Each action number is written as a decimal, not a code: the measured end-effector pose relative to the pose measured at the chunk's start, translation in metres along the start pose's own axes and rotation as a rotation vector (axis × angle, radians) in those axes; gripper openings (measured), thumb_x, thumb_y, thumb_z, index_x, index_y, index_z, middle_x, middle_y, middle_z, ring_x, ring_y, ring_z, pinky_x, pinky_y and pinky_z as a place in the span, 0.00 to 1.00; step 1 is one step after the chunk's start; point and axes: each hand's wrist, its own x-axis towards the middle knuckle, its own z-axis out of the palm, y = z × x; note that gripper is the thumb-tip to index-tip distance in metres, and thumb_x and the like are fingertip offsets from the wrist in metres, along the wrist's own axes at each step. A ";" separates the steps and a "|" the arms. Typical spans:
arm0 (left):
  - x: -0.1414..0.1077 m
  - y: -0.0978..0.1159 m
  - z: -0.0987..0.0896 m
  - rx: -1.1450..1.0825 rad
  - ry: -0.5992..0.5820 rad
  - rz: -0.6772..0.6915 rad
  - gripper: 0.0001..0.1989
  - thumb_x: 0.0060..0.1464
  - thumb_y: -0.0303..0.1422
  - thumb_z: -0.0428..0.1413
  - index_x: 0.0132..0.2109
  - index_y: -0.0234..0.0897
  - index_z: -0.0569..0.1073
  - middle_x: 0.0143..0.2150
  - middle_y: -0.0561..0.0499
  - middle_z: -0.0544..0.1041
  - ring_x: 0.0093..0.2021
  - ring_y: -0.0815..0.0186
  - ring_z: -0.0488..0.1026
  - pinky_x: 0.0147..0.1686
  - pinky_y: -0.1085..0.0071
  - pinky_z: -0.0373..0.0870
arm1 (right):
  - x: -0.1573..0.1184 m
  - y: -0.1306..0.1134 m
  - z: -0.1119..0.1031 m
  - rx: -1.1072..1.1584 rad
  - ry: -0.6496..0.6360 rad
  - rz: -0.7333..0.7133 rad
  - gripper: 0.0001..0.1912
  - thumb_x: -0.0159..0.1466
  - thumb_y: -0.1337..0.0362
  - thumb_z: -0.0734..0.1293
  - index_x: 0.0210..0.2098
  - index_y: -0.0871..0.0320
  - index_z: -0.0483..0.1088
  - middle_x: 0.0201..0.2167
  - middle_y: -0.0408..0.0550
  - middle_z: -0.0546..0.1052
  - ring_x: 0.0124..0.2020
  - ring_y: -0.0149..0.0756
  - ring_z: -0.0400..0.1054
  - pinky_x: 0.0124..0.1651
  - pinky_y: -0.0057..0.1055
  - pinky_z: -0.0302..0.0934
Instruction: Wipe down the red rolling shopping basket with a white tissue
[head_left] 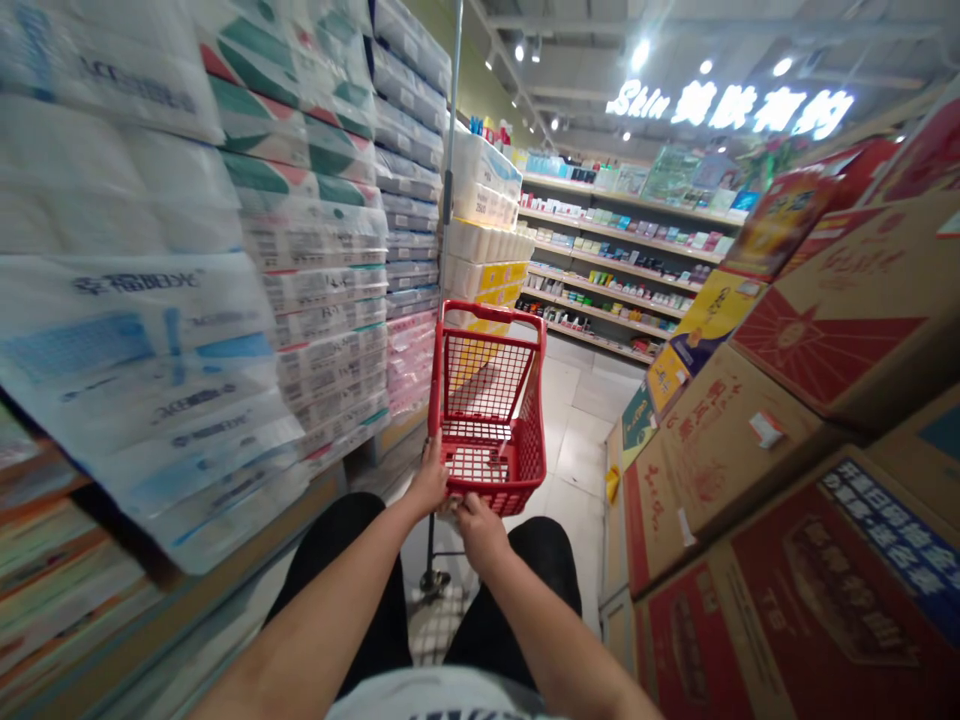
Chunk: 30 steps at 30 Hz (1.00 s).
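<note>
In the head view a small red plastic shopping cart (491,375) stands upright between my bent knees, its grid sides and grid floor visible. My left hand (430,478) is closed on the near left corner of its basket, the thumb side up along the edge. Just right of it, my right hand (478,530) is closed at the near rim, knuckles up. The two hands almost meet, and the fingertips between them are partly hidden. Below the hands a dark leg of the cart ends in a caster (433,582).
Tall stacks of wrapped toilet paper (127,300) and tissue packs (322,290) line the left. Cardboard boxes (735,430) are piled close on the right. A pale tiled floor (570,430) runs between them to shelves of small packages (622,260). A metal pole (452,130) rises behind the cart.
</note>
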 end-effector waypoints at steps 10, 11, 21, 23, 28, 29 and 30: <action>-0.002 0.003 -0.003 -0.204 0.078 -0.036 0.42 0.46 0.24 0.44 0.70 0.34 0.44 0.66 0.42 0.60 0.70 0.60 0.47 0.69 0.55 0.44 | -0.011 0.011 -0.008 0.022 0.015 -0.061 0.15 0.64 0.71 0.62 0.49 0.54 0.70 0.46 0.50 0.71 0.44 0.39 0.65 0.40 0.29 0.63; -0.003 0.003 -0.003 -0.209 0.088 -0.031 0.42 0.46 0.24 0.44 0.70 0.34 0.45 0.66 0.42 0.60 0.70 0.60 0.47 0.69 0.54 0.43 | -0.012 0.011 -0.010 0.026 0.032 -0.067 0.15 0.65 0.71 0.62 0.50 0.55 0.70 0.47 0.51 0.70 0.45 0.39 0.65 0.42 0.30 0.63; -0.005 0.013 -0.014 -0.200 0.130 -0.042 0.39 0.44 0.26 0.45 0.66 0.33 0.56 0.62 0.43 0.67 0.67 0.59 0.56 0.67 0.56 0.50 | -0.019 0.015 -0.020 -0.006 -0.004 0.021 0.15 0.65 0.72 0.61 0.49 0.55 0.71 0.46 0.50 0.71 0.45 0.39 0.64 0.40 0.28 0.63; -0.005 0.016 -0.017 -0.198 0.120 -0.059 0.38 0.45 0.26 0.45 0.66 0.34 0.56 0.62 0.43 0.68 0.67 0.59 0.56 0.67 0.56 0.50 | -0.021 0.016 -0.022 -0.011 -0.026 0.045 0.14 0.63 0.73 0.62 0.46 0.55 0.72 0.45 0.50 0.71 0.44 0.39 0.65 0.38 0.28 0.63; -0.007 0.020 -0.024 -0.167 0.066 -0.069 0.38 0.47 0.25 0.43 0.68 0.35 0.53 0.61 0.45 0.69 0.66 0.63 0.57 0.67 0.58 0.50 | -0.028 0.020 -0.024 0.037 0.050 0.072 0.17 0.65 0.73 0.60 0.49 0.53 0.71 0.47 0.50 0.72 0.47 0.38 0.64 0.44 0.29 0.63; -0.008 0.021 -0.026 -0.158 0.063 -0.069 0.38 0.47 0.25 0.42 0.68 0.35 0.53 0.62 0.45 0.69 0.67 0.64 0.57 0.67 0.59 0.50 | -0.029 0.022 -0.024 0.045 0.041 0.091 0.17 0.64 0.74 0.60 0.49 0.53 0.72 0.47 0.50 0.72 0.47 0.39 0.65 0.43 0.29 0.63; -0.008 0.021 -0.027 -0.152 0.062 -0.069 0.38 0.48 0.26 0.42 0.68 0.35 0.53 0.62 0.45 0.68 0.67 0.64 0.57 0.67 0.60 0.51 | -0.030 0.024 -0.023 0.049 0.020 0.116 0.18 0.63 0.75 0.60 0.48 0.53 0.72 0.46 0.50 0.72 0.46 0.39 0.65 0.41 0.29 0.63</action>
